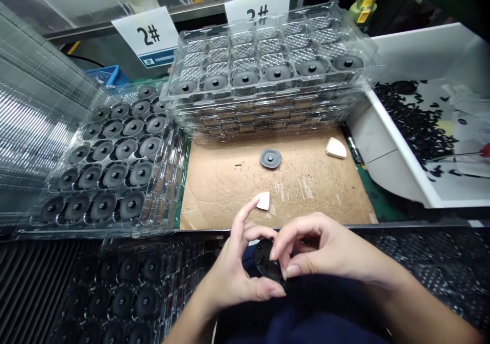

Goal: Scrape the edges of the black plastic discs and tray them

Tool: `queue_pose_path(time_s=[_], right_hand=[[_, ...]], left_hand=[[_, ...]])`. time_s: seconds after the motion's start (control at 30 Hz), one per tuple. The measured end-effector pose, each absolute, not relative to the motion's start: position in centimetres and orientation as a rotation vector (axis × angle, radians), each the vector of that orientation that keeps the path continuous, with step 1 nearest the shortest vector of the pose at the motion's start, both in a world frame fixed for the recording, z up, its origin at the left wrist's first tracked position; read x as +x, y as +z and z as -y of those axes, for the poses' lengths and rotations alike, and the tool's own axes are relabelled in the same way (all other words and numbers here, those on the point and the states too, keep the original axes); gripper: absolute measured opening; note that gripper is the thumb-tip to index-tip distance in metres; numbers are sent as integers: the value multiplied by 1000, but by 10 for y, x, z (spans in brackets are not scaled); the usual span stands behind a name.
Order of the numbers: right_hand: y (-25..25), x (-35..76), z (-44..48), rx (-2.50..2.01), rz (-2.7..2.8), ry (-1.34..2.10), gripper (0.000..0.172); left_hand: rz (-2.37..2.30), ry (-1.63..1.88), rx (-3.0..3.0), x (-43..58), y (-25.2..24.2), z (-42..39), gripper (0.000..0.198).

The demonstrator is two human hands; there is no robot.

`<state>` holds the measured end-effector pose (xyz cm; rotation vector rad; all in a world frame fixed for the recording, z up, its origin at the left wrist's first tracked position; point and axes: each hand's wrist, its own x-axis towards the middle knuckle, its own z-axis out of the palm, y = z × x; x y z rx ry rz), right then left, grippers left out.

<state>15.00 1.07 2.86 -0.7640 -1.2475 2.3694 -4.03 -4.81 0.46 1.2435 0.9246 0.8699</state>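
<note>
Head view: the left hand [233, 270] and right hand [325, 247] are held together just off the near edge of the desk, above dark blue clothing [306, 313], with a black moulded part [266, 262] between them. The right fingers [296, 234] are curled and closed, pinching its rim against the thumb, while the left hand cradles it from the other side, its index finger raised and free. Ahead, a sheet of worn cardboard [275, 186] carries a grey round disc with a central hub [270, 158] and two white wedge-shaped pieces [262, 200] [336, 148]. Stacked clear plastic trays [264, 63] stand behind the cardboard, and another stack [115, 160] stands to the left, both with dark discs in their pockets. A white bin [417, 53] on the right holds many small black pieces [413, 124]. A "2#" sign [145, 35] stands behind the trays.
</note>
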Motion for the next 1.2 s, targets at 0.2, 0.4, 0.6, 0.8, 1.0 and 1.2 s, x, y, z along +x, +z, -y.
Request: queue_pose_path(time_s=[0.2, 0.4, 0.6, 0.8, 1.0, 1.2], right_hand=[[29, 156, -11, -721, 1198, 2412, 14], [28, 163, -13, -762, 1251, 2320, 14], [28, 173, -12, -741, 1193, 2307, 7], [23, 181, -10, -783, 1107, 2262, 7], [22, 190, -12, -834, 1093, 2169, 7], [20, 198, -13, -765, 1143, 2127, 2]], left_hand=[[-935, 913, 1307, -34, 3, 47, 105], [-948, 930, 1314, -30, 4, 42, 103], [-966, 944, 1350, -22, 3, 37, 104], [-995, 977, 1448, -13, 2, 30, 103], [-985, 984, 1452, -5, 2, 23, 99], [-909, 992, 1429, 5, 1, 18, 101]])
